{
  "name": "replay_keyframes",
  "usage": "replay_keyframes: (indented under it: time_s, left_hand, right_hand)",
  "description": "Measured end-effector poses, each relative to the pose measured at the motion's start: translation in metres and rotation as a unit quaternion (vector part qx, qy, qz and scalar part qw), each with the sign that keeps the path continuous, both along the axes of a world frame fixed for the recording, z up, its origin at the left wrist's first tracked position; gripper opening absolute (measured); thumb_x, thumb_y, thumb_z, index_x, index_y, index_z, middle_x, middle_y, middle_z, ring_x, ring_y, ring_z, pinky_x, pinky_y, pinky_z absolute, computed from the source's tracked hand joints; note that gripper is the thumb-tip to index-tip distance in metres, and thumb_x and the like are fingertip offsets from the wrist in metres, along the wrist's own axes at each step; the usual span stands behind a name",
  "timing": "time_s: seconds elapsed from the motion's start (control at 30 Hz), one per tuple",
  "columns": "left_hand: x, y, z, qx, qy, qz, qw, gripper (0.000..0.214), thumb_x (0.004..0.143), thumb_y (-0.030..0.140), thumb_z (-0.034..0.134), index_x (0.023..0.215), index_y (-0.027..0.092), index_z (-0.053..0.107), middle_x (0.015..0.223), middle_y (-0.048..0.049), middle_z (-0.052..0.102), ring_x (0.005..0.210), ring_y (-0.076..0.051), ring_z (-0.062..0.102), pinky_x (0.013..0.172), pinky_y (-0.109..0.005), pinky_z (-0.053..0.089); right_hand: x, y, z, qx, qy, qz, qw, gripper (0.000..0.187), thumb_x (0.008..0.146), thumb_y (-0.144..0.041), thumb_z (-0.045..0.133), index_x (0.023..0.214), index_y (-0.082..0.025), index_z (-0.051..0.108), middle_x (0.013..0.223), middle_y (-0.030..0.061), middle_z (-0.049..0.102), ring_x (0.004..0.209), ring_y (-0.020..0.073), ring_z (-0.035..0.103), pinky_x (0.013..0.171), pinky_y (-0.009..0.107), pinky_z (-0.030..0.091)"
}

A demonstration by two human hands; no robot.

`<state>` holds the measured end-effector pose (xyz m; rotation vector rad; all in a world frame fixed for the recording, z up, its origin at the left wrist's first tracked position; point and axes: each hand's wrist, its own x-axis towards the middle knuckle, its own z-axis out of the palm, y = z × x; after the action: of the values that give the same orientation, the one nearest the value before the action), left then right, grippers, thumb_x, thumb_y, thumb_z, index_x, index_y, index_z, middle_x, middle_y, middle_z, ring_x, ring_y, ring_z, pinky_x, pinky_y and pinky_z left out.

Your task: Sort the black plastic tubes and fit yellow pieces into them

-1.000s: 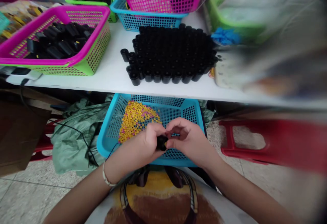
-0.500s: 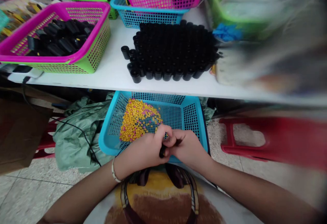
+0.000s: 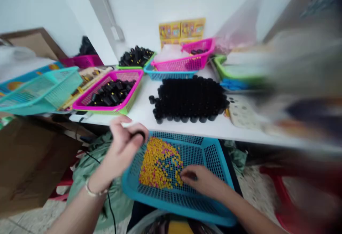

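Observation:
My left hand (image 3: 121,150) is raised over the left edge of the blue basket (image 3: 171,205), its fingers closed around a small black cylinder (image 3: 139,133) whose round end shows. Below and to the right, my right hand (image 3: 201,180) is inside the basket. Its fingers are curled with the tips together beside the small yellow and pink pieces (image 3: 156,164); whatever they may pinch is too small to see. These loose pieces lie mostly in the left half of the basket. Motion blurs both hands somewhat.
On the white table (image 3: 141,123), many black cylinders (image 3: 192,98) stand in a tight block. A pink-rimmed basket (image 3: 77,105) of black parts is to their left. A green basket (image 3: 237,71) and a blurred person (image 3: 301,95) are at right. A cardboard box (image 3: 29,166) stands lower left.
My hands, together over the basket before, are now apart. The left has moved up and left with the black cylinder; the right has gone down to the small pieces. The view has tilted up.

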<state>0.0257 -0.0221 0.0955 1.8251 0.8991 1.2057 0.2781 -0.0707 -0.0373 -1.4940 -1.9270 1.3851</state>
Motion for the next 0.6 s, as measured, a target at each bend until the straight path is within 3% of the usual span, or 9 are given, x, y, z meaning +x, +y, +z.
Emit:
replay_keyframes:
  time_s: [0.1,0.17,0.23,0.27,0.33,0.37,0.43,0.5,0.6]
  left_hand:
    - [-0.041,0.072,0.053,0.162,0.049,0.155,0.973,0.031,0.088,0.011,0.046,0.106,0.027,0.026,0.077,0.0103,0.056,0.07,-0.006,0.059,0.073,-0.023,0.047]
    - [-0.065,0.119,0.083,0.133,0.186,0.256,0.939,0.026,0.094,0.014,0.03,0.119,0.019,0.024,0.084,0.009,0.056,0.092,-0.007,0.064,0.088,-0.033,0.044]
    - [-0.077,0.151,0.097,0.134,0.21,0.296,0.922,0.045,0.093,0.014,0.042,0.129,0.011,0.016,0.118,-0.008,0.058,0.122,-0.02,0.053,0.1,-0.046,0.038]
    - [-0.077,0.16,0.098,0.149,0.216,0.318,0.911,0.056,0.09,0.015,0.052,0.132,0.009,0.015,0.135,-0.0189,0.047,0.134,-0.027,0.041,0.106,-0.051,0.032]
    - [-0.067,0.167,0.088,0.185,0.221,0.334,0.897,0.06,0.088,0.017,0.059,0.135,0.007,0.022,0.149,-0.0269,0.027,0.143,-0.032,0.025,0.114,-0.052,0.023]
    - [-0.057,0.167,0.077,0.198,0.233,0.322,0.896,0.051,0.091,0.017,0.055,0.134,0.009,0.029,0.15,-0.0235,0.03,0.142,-0.03,0.028,0.115,-0.049,0.023]
    - [-0.033,0.163,0.047,0.201,0.277,0.255,0.904,0.032,0.092,0.01,0.045,0.123,0.016,0.048,0.132,-0.0115,0.055,0.125,-0.021,0.051,0.111,-0.04,0.036]
    - [-0.012,0.164,0.012,0.177,0.33,0.171,0.911,0.036,0.083,0.0,0.046,0.108,0.02,0.062,0.112,-0.0043,0.067,0.105,-0.017,0.064,0.102,-0.033,0.046]
    - [0.003,0.174,-0.033,0.137,0.362,0.13,0.913,0.049,0.079,-0.006,0.043,0.116,0.02,0.063,0.123,-0.0102,0.063,0.11,-0.022,0.063,0.103,-0.037,0.046]
  right_hand:
    - [-0.009,-0.011,-0.009,-0.002,-0.089,0.083,0.993,0.023,0.082,-0.023,0.059,0.1,-0.021,0.073,0.099,0.0085,0.071,0.091,0.024,0.066,0.08,0.034,0.05]
    - [-0.011,-0.017,-0.01,0.01,-0.119,0.113,0.986,0.035,0.078,-0.024,0.063,0.113,-0.024,0.07,0.115,0.0101,0.066,0.107,0.0272,0.061,0.093,0.037,0.047]
    - [-0.011,-0.02,-0.01,0.01,-0.134,0.131,0.982,0.043,0.078,-0.024,0.063,0.121,-0.024,0.065,0.123,0.0112,0.061,0.117,0.0286,0.056,0.1,0.038,0.043]
    - [-0.012,-0.02,-0.01,0.006,-0.14,0.132,0.981,0.043,0.079,-0.022,0.061,0.122,-0.024,0.065,0.123,0.0114,0.06,0.117,0.028,0.056,0.101,0.038,0.042]
    - [-0.013,-0.018,-0.013,-0.001,-0.157,0.122,0.98,0.041,0.079,-0.016,0.057,0.118,-0.023,0.067,0.121,0.0112,0.061,0.114,0.026,0.058,0.098,0.035,0.043]
    - [-0.014,-0.016,-0.015,0.0,-0.169,0.113,0.979,0.039,0.079,-0.014,0.055,0.114,-0.022,0.069,0.118,0.0108,0.062,0.112,0.0251,0.06,0.096,0.033,0.044]
    - [-0.016,-0.012,-0.016,0.007,-0.198,0.108,0.974,0.035,0.076,-0.01,0.055,0.104,-0.021,0.073,0.113,0.01,0.064,0.109,0.0248,0.061,0.091,0.031,0.046]
    - [-0.018,-0.011,-0.015,0.029,-0.228,0.126,0.965,0.03,0.075,-0.01,0.056,0.097,-0.021,0.074,0.111,0.0095,0.066,0.107,0.0261,0.061,0.088,0.031,0.047]
    - [-0.023,-0.012,-0.016,0.071,-0.266,0.17,0.946,0.022,0.081,-0.014,0.053,0.087,-0.019,0.074,0.103,0.0099,0.069,0.103,0.0279,0.063,0.085,0.033,0.048]
